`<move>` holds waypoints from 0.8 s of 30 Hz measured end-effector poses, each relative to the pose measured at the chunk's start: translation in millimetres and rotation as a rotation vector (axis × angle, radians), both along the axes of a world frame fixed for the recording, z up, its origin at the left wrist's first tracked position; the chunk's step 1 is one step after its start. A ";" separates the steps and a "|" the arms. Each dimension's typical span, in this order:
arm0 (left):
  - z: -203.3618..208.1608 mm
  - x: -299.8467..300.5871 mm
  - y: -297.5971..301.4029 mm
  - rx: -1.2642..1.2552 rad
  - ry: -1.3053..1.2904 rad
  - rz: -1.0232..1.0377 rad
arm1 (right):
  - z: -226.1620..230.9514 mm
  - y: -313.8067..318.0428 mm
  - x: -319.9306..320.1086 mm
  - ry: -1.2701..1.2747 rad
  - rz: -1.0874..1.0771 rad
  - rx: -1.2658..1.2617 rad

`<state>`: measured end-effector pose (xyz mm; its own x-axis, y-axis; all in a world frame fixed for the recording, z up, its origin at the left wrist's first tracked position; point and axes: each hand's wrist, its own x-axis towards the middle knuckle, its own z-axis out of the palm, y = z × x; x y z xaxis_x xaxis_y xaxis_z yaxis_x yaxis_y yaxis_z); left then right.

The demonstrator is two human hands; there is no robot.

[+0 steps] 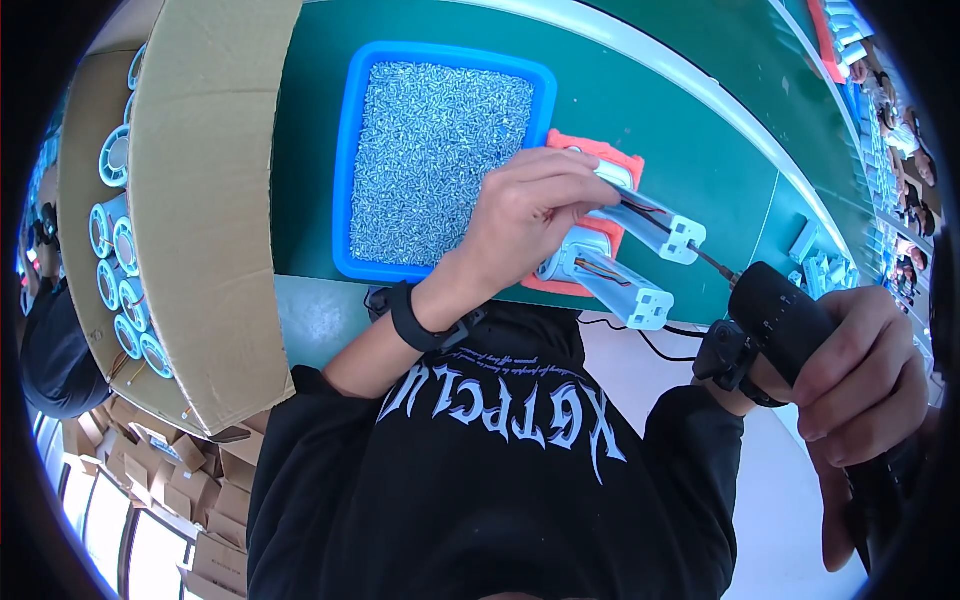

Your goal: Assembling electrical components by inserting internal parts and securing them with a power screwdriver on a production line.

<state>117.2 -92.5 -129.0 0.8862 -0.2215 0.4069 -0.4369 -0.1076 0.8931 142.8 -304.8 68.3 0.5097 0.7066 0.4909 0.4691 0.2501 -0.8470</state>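
And there's the green worktable (305, 180), running wide, with a second green surface (700, 32) stretching beyond its far edge! Pale floor (625, 392) gleams on the table's near side; to the table's near left, cardboard boxes (205, 490) lie heaped beside windows (105, 515) blazing white with light.

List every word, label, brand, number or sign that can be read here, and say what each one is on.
Black shirt: large pale stylised lettering, upside down in this view; wording not copied out.
Black shirt, beside the large letters: finer pale print, too small to read reliably.
Black power screwdriver in the right hand: small pale marks, too small to read.
Cardboard boxes: faint print, too small to read.
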 end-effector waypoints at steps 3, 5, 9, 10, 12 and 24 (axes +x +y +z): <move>0.2 -1.9 -0.7 -0.064 0.116 -0.007 | -4.1 -0.9 4.8 -0.017 0.066 0.023; 3.6 -2.4 -0.5 -0.090 0.260 -0.004 | -4.8 -2.7 8.1 -0.026 0.094 0.032; 3.9 -4.9 -4.9 -0.096 0.196 0.058 | -3.4 -2.7 15.5 -0.014 0.152 -0.046; 3.9 -5.3 -4.6 -0.096 0.197 0.057 | -5.5 4.5 17.0 -0.019 0.134 -0.023; 2.9 -6.1 -1.8 -0.055 0.222 0.029 | -8.9 14.5 18.8 -0.027 0.096 0.025; -1.5 -5.2 -5.4 -0.029 0.120 0.085 | -25.2 1.3 16.8 -0.053 0.068 0.350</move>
